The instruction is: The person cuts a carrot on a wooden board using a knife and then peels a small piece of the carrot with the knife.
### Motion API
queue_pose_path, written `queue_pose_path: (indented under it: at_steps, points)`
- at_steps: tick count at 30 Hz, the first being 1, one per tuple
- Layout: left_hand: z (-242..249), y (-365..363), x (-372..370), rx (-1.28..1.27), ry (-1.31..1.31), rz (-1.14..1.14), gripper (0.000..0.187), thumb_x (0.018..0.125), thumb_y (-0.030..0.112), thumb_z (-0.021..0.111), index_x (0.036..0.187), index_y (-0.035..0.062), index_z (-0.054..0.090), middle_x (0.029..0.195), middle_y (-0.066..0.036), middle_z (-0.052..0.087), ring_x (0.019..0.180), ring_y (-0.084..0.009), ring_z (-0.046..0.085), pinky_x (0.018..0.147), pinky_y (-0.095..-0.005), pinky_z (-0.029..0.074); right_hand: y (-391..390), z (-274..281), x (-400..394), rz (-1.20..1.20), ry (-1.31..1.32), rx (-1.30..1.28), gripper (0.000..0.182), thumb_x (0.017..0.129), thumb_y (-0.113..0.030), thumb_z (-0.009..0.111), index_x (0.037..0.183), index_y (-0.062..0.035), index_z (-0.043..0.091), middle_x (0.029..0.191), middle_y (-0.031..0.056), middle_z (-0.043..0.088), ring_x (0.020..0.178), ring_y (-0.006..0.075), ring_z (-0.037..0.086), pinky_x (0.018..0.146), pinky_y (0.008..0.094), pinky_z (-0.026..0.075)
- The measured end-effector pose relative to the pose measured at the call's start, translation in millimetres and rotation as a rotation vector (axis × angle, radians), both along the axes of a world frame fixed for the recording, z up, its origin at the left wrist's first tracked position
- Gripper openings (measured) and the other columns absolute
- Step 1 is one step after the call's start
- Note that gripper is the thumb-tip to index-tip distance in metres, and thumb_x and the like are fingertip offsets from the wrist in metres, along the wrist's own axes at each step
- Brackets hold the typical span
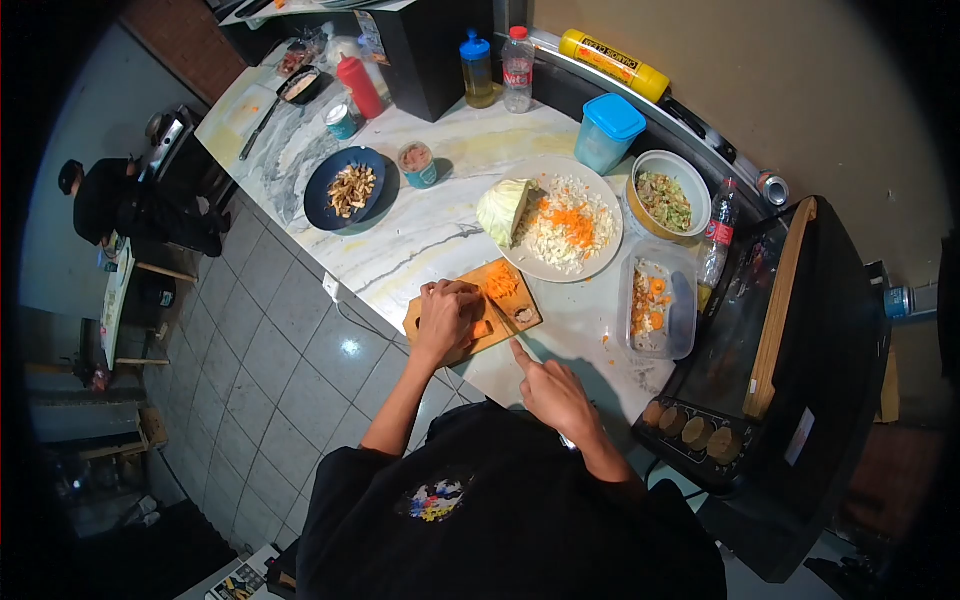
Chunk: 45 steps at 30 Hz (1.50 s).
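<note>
My left hand [447, 318] is closed over a carrot piece [482, 328] on a small wooden cutting board [418, 310], with its fingertips bent down. In my right hand [553, 392] is a knife [506, 330], its handle mostly hidden by my fingers and its blade over the board beside the carrot. A heap of chopped carrot [503, 282] lies at the board's far end. Past the board stands a large plate [585, 268] with chopped cabbage, carrot shreds and a cabbage wedge [503, 208].
Left on the marble counter [420, 250] is a dark bowl [318, 205] of browned pieces, near an open can [417, 166]. To the right are a plastic container [680, 330], a bowl of chopped vegetables [664, 202] and a black oven [740, 340]. Another person [130, 205] works far left.
</note>
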<state>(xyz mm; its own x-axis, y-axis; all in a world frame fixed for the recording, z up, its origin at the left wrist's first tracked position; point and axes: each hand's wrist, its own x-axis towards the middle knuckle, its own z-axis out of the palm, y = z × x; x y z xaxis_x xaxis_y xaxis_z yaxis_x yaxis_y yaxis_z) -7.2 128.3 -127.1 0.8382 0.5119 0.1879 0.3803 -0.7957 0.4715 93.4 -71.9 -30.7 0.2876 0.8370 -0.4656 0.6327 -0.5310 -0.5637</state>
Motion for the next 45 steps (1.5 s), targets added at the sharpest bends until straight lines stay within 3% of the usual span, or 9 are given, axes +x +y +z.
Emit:
queue_pose_path:
  at_steps: [4, 6, 13, 15, 16, 18, 28, 33, 45]
  points:
    - [0.4, 0.5, -0.8, -0.031, -0.012, -0.008, 0.02, 0.07, 0.008, 0.066, 0.087, 0.0097, 0.074, 0.1, -0.003, 0.069, 0.096, -0.0241, 0.059, 0.086, -0.0413, 0.035, 0.2, -0.1, -1.7, 0.01, 0.012, 0.02, 0.067, 0.083, -0.01, 0.057, 0.146, -0.0086, 0.034, 0.078, 0.0253, 0.061, 0.08, 0.0434, 0.061, 0.079, 0.0504, 0.048]
    - [1.0, 0.7, -0.5, -0.038, 0.002, -0.016, 0.02, 0.068, 0.008, 0.067, 0.087, 0.0098, 0.074, 0.1, -0.004, 0.069, 0.096, -0.0241, 0.059, 0.086, -0.0415, 0.035, 0.0, -5.1, -3.7, 0.024, -0.055, 0.142, 0.065, 0.081, -0.006, 0.055, 0.142, 0.0003, 0.036, 0.074, 0.0255, 0.063, 0.074, 0.0431, 0.063, 0.071, 0.0504, 0.051]
    - [-5.3, 0.6, -1.2, -0.098, -0.06, -0.001, 0.021, 0.066, 0.008, 0.069, 0.087, 0.0095, 0.074, 0.1, -0.003, 0.068, 0.095, -0.0241, 0.059, 0.085, -0.0406, 0.035, -0.2, -23.9, 6.9, 0.011, 0.083, 0.199, 0.064, 0.081, -0.005, 0.054, 0.142, 0.0003, 0.037, 0.075, 0.0274, 0.062, 0.074, 0.0435, 0.063, 0.072, 0.0507, 0.05]
    - [-7.0, 0.2, -0.9, -0.135, -0.091, 0.007, 0.02, 0.067, 0.008, 0.069, 0.086, 0.0092, 0.074, 0.099, -0.003, 0.068, 0.095, -0.0241, 0.058, 0.085, -0.0405, 0.035, 1.1, -24.7, 10.5, -0.035, 0.154, 0.112, 0.065, 0.081, -0.003, 0.053, 0.144, -0.0055, 0.036, 0.077, 0.0174, 0.065, 0.081, 0.0364, 0.06, 0.082, 0.0439, 0.047]
    - [-6.3, 0.2, -0.2, -0.142, -0.085, 0.01, 0.018, 0.068, 0.008, 0.069, 0.086, 0.0088, 0.074, 0.099, -0.003, 0.068, 0.094, -0.0241, 0.058, 0.084, -0.0404, 0.035, 0.4, -26.6, 10.1, -0.035, 0.155, 0.11, 0.065, 0.081, -0.003, 0.053, 0.144, -0.0055, 0.036, 0.077, 0.0174, 0.065, 0.081, 0.0364, 0.06, 0.082, 0.0439, 0.047]
    - [-6.6, 1.1, -0.9, -0.148, -0.076, 0.019, 0.017, 0.07, 0.008, 0.069, 0.085, 0.0085, 0.074, 0.099, -0.003, 0.068, 0.094, -0.0241, 0.058, 0.084, -0.0403, 0.035, 1.9, -28.7, 7.5, 0.007, 0.095, 0.164, 0.065, 0.081, -0.005, 0.055, 0.142, 0.0012, 0.035, 0.078, 0.0282, 0.062, 0.081, 0.0443, 0.061, 0.077, 0.051, 0.049]
    - [-7.0, -2.0, -4.0, -0.119, -0.065, 0.006, 0.011, 0.072, 0.009, 0.07, 0.082, 0.0112, 0.074, 0.096, -0.003, 0.068, 0.09, -0.0238, 0.059, 0.082, -0.0405, 0.036, 4.6, -24.9, -10.0, 0.003, 0.094, 0.081, 0.069, 0.083, -0.006, 0.053, 0.147, -0.0025, 0.028, 0.086, 0.0272, 0.06, 0.088, 0.0423, 0.057, 0.082, 0.0479, 0.046]
    - [-4.5, -2.6, -3.8, -0.077, -0.033, 0.014, 0.008, 0.071, 0.009, 0.07, 0.077, 0.0143, 0.073, 0.096, -0.002, 0.068, 0.091, -0.0238, 0.06, 0.084, -0.0422, 0.037, 3.9, -45.8, -18.0, 0.028, -0.013, 0.189, 0.071, 0.081, -0.004, 0.055, 0.146, -0.0005, 0.027, 0.074, 0.0253, 0.06, 0.073, 0.0428, 0.06, 0.072, 0.0503, 0.049]
    - [-3.6, 1.7, -1.0, -0.041, -0.044, 0.026, 0.016, 0.073, 0.012, 0.071, 0.088, 0.0104, 0.076, 0.096, -0.003, 0.069, 0.094, -0.0227, 0.059, 0.082, -0.0415, 0.034, -7.1, -6.5, -3.3, 0.007, -0.012, 0.057, 0.066, 0.08, -0.003, 0.054, 0.143, -0.0015, 0.036, 0.076, 0.0267, 0.063, 0.075, 0.0437, 0.062, 0.075, 0.0511, 0.049]
